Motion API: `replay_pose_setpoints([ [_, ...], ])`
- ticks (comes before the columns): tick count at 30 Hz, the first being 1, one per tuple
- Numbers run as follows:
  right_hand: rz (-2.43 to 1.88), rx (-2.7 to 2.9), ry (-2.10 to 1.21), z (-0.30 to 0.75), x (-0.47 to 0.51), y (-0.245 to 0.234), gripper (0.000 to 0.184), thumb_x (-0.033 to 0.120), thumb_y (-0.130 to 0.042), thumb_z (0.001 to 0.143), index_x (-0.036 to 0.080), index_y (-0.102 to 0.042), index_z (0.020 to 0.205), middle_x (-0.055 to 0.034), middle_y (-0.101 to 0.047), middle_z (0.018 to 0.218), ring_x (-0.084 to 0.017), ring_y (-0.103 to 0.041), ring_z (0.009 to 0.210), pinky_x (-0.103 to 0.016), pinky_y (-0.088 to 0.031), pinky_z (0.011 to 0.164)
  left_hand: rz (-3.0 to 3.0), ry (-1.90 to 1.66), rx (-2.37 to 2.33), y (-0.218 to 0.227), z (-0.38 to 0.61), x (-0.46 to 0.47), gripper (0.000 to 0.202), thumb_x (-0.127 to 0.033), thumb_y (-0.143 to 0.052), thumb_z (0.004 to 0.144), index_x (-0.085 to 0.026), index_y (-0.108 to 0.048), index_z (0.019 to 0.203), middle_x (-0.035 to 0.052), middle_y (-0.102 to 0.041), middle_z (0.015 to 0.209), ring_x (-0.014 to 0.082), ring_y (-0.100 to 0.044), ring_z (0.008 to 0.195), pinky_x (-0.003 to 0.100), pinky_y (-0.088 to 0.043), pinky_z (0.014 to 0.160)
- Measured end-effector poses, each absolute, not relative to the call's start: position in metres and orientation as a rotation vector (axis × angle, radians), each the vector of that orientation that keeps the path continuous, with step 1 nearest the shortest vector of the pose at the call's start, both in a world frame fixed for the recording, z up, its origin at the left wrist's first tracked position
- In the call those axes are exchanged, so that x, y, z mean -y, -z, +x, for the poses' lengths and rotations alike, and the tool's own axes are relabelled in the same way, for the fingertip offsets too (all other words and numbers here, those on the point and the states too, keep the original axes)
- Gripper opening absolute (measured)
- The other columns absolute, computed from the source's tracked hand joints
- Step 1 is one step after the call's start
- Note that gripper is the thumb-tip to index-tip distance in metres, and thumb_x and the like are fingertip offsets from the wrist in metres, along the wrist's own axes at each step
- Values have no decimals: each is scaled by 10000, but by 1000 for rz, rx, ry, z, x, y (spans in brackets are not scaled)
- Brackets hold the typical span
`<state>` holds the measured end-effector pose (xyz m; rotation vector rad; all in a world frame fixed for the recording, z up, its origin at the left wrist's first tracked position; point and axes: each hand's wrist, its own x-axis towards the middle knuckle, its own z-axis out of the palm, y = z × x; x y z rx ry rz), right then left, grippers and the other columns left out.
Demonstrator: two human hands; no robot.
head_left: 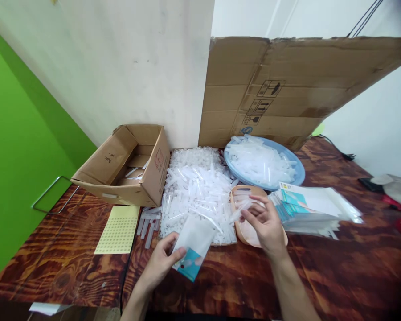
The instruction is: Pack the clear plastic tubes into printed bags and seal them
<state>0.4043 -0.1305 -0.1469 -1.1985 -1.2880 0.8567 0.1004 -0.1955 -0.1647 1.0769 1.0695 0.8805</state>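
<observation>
My left hand point(166, 258) grips the teal-printed end of a white and teal plastic packet point(195, 240), thumb on top. The packet tilts over the near edge of a heaped pile of translucent plastic strips point(197, 191). To the right, my right hand point(265, 223) has its fingers pinched on a translucent plastic strip point(239, 213), somewhat blurred. It hovers over a small peach-rimmed tray point(285, 238) with clear pieces inside. Just beyond my right hand lies a stack of similar packets point(300, 205).
A blue basin point(299, 171) heaped with clear strips stands at the back right. An open cardboard box point(150, 191) sits at left, behind a yellow sticker sheet point(116, 229). Several loose strips point(149, 227) lie beside the pile. A large cardboard sheet point(234, 89) leans behind.
</observation>
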Motion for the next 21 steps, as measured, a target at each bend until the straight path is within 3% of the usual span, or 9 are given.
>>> replay_pose_setpoints([
  [4,-953,976,-1180,347,148,151,310,345,-740,885,279,-517,1089,-19,-706,828,-210,-651,657,-323,-519,612,1100,-858,-1064,157,110,190,375,-516,-737,823,-148,-666,834,7,-604,749,166,-528,712,227,-397,653],
  [7,-946,1126,-1224,329,158,158,137,383,-631,963,251,-637,999,-55,-710,940,-238,-673,874,-357,-509,802,1068,-862,-1066,155,112,188,378,-521,-724,833,-147,-666,837,1,-592,747,156,-508,702,221,-377,637],
  [10,-929,1405,-1249,330,166,158,415,480,-442,1030,230,-754,920,-85,-649,1210,-292,-600,1129,-386,-436,972,1078,-842,-1035,156,109,189,367,-502,-724,840,-144,-647,809,-6,-556,734,145,-481,696,218,-357,629],
  [12,-910,1505,-1294,333,169,155,508,531,-371,1034,238,-780,964,-80,-612,1274,-305,-575,1162,-390,-424,988,1105,-813,-1025,158,104,190,373,-503,-730,833,-142,-641,799,-7,-543,733,145,-476,701,219,-354,635],
  [15,-920,1492,-1317,337,169,154,574,571,-319,1030,240,-788,1000,-89,-612,1262,-309,-576,1140,-395,-436,974,1117,-789,-1045,161,99,190,391,-523,-727,829,-142,-642,809,-4,-543,732,151,-479,705,220,-354,638],
  [21,-912,1409,-1371,334,172,160,682,598,-259,1025,219,-810,890,-111,-654,1181,-308,-602,1045,-401,-474,915,1140,-779,-1071,163,98,191,397,-533,-719,830,-147,-630,808,-5,-532,736,153,-469,708,221,-348,639],
])
